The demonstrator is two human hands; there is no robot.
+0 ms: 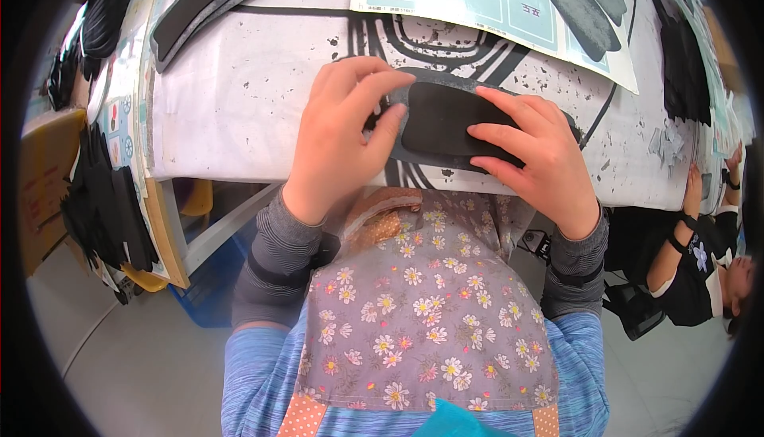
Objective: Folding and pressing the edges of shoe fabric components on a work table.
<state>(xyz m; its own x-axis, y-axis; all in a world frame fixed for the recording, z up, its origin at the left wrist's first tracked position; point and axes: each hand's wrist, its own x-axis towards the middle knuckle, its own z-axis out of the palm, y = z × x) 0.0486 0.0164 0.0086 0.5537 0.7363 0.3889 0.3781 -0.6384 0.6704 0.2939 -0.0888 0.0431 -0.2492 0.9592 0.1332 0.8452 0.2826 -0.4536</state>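
Note:
A dark grey curved strip (pixel 461 79) lies near the table's front edge, with a smooth black pad (pixel 442 119) on top of it. My right hand (pixel 549 146) grips the pad and strip from the right, fingers spread over the top and the thumb at the near edge. At the strip's left end is my left hand (pixel 342 126), its thumb and forefinger apart above the grey surface. Its other fingers are partly hidden, and a small dark piece shows under them.
Stacked grey and black strips (pixel 211 7) lie at the far left, more grey strips (pixel 573 7) on a printed sheet (pixel 477 11) at the far right. Black pieces (pixel 107 206) hang at the left. Another person (pixel 692 262) is at the right, beside the table (pixel 215 134).

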